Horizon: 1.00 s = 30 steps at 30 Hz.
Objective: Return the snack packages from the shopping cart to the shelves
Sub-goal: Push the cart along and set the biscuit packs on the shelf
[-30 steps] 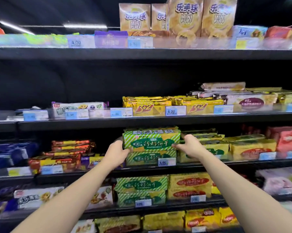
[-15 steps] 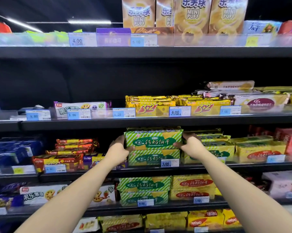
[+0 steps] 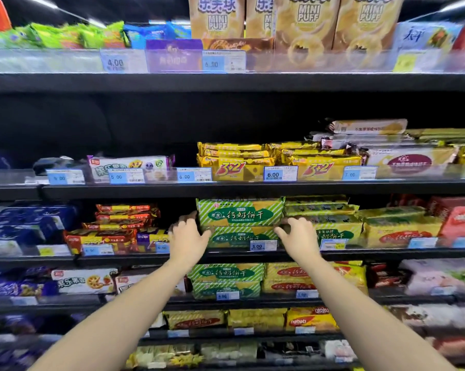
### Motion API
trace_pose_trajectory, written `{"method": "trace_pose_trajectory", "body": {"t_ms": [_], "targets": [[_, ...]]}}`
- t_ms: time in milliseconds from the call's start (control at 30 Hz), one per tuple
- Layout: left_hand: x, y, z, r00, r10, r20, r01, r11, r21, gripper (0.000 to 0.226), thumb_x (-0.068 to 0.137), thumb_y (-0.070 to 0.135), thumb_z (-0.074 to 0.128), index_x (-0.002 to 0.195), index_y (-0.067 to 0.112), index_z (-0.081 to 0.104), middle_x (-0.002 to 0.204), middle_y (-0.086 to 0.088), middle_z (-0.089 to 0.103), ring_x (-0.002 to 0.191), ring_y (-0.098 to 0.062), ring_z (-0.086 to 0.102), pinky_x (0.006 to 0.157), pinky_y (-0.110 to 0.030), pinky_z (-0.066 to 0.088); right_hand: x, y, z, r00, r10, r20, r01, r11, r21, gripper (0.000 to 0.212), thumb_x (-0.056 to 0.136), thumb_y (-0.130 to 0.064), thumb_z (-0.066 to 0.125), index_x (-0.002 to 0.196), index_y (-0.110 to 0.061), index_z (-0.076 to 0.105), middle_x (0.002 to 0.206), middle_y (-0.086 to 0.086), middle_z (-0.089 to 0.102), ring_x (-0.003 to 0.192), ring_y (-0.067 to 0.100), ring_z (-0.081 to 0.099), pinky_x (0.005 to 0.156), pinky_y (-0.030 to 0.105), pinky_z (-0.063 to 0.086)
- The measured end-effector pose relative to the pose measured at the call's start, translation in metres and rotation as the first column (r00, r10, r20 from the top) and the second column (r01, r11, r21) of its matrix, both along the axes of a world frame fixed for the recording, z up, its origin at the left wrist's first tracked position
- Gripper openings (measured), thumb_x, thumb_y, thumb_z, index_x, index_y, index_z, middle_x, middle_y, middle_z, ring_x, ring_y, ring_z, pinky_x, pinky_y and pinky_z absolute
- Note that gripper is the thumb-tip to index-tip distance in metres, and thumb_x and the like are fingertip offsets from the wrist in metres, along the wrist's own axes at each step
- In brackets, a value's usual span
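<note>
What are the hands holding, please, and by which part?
The top green biscuit package: left hand grips its left end, right hand its right end.

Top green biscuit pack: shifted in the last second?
No. The top green biscuit pack keeps its place above the 5.00 price tag.

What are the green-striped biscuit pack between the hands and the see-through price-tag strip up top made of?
The green-and-white striped biscuit package looks like thin printed plastic film with a soft sheen; its ends look crimped. The clear price-tag rail on the top shelf appears to be rigid transparent plastic: goods show hazily through it.
</note>
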<state>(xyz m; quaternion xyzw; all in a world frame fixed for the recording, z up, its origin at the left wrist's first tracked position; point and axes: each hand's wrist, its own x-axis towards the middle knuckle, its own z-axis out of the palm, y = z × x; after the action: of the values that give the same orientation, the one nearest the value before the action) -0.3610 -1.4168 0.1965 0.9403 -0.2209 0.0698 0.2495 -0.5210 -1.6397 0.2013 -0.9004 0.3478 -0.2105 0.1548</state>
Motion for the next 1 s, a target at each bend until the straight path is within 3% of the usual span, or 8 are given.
{"method": "trace_pose_trajectory", "body": {"t_ms": [100, 200, 333, 500, 667, 767, 867, 1000], "targets": [[-0.013, 0.007, -0.006, 0.999, -0.005, 0.041, 0.006, 1.000, -0.011, 0.060, 0.093, 0.054, 0.059, 0.132, 0.009, 0.054, 0.122, -0.013, 0.058, 0.116, -0.034, 0.052, 0.101, -0.046, 0.041, -0.003, 0.007, -0.005, 0.999, 0.033, -0.011, -0.033, 0.999, -0.002, 0.040, 0.097, -0.047, 0.058, 0.120, -0.016, 0.068, 0.110, 0.009, 0.061, 0.108, 0.031, 0.054, 0.088, 0.043, 0.049], [-0.025, 0.024, -0.010, 0.999, -0.044, 0.019, 0.043, 0.999, 0.014, 0.049, 0.094, 0.050, 0.060, 0.131, 0.018, 0.056, 0.124, -0.005, 0.058, 0.118, -0.027, 0.053, 0.102, -0.042, 0.042, -0.005, 0.020, -0.011, 0.991, 0.128, -0.045, -0.125, 0.990, 0.061, 0.034, 0.097, -0.046, 0.058, 0.113, -0.020, 0.072, 0.109, 0.004, 0.063, 0.107, 0.027, 0.058, 0.087, 0.041, 0.052], [-0.036, 0.060, -0.019, 0.996, -0.091, -0.007, 0.091, 0.988, 0.126, 0.040, 0.098, 0.047, 0.053, 0.129, 0.022, 0.057, 0.124, -0.001, 0.058, 0.119, -0.026, 0.054, 0.102, -0.041, 0.040, -0.001, 0.049, -0.014, 0.959, 0.262, -0.104, -0.252, 0.963, 0.095, 0.030, 0.097, -0.043, 0.060, 0.111, -0.021, 0.074, 0.112, 0.001, 0.066, 0.106, 0.023, 0.062, 0.087, 0.041, 0.053], [-0.030, 0.133, -0.038, 0.991, -0.134, -0.020, 0.135, 0.958, 0.253, 0.045, 0.103, 0.047, 0.043, 0.140, 0.022, 0.050, 0.133, 0.002, 0.053, 0.126, -0.024, 0.049, 0.112, -0.041, 0.030, 0.032, 0.116, -0.019, 0.891, 0.404, -0.206, -0.402, 0.914, 0.052, 0.037, 0.096, -0.049, 0.057, 0.119, -0.023, 0.069, 0.118, 0.000, 0.065, 0.109, 0.021, 0.063, 0.090, 0.040, 0.052], [0.006, 0.241, -0.055, 0.997, -0.076, -0.002, 0.071, 0.926, 0.372, 0.051, 0.101, 0.054, 0.038, 0.139, 0.022, 0.048, 0.136, 0.001, 0.052, 0.130, -0.024, 0.046, 0.115, -0.043, 0.030, 0.086, 0.226, -0.025, 0.819, 0.483, -0.309, -0.516, 0.856, -0.031, 0.040, 0.098, -0.049, 0.051, 0.129, -0.026, 0.062, 0.126, -0.002, 0.060, 0.117, 0.022, 0.058, 0.094, 0.042, 0.047], [0.029, 0.331, -0.060, 0.997, -0.051, 0.061, 0.022, 0.915, 0.404, 0.045, 0.098, 0.054, 0.038, 0.126, 0.024, 0.057, 0.125, 0.001, 0.059, 0.120, -0.025, 0.055, 0.111, -0.045, 0.036, 0.126, 0.312, -0.032, 0.772, 0.500, -0.393, -0.571, 0.816, -0.084, 0.044, 0.099, -0.051, 0.047, 0.135, -0.026, 0.057, 0.130, -0.002, 0.059, 0.119, 0.023, 0.056, 0.094, 0.040, 0.048], [0.050, 0.426, -0.065, 0.996, 0.056, 0.063, -0.077, 0.899, 0.432, 0.055, 0.088, 0.055, 0.026, 0.119, 0.026, 0.061, 0.114, -0.001, 0.062, 0.110, -0.028, 0.058, 0.106, -0.048, 0.039, 0.166, 0.404, -0.035, 0.707, 0.540, -0.457, -0.649, 0.752, -0.114, 0.050, 0.100, -0.057, 0.042, 0.133, -0.022, 0.056, 0.131, 0.003, 0.057, 0.122, 0.026, 0.052, 0.096, 0.042, 0.045], [0.074, 0.541, -0.071, 0.975, 0.206, 0.084, -0.221, 0.850, 0.478, 0.051, 0.083, 0.055, 0.040, 0.112, 0.022, 0.066, 0.105, -0.004, 0.065, 0.099, -0.031, 0.061, 0.095, -0.049, 0.042, 0.213, 0.523, -0.035, 0.624, 0.626, -0.468, -0.741, 0.664, -0.099, 0.054, 0.098, -0.058, 0.042, 0.139, -0.024, 0.049, 0.138, 0.003, 0.053, 0.131, 0.029, 0.044, 0.106, 0.046, 0.036]]}}
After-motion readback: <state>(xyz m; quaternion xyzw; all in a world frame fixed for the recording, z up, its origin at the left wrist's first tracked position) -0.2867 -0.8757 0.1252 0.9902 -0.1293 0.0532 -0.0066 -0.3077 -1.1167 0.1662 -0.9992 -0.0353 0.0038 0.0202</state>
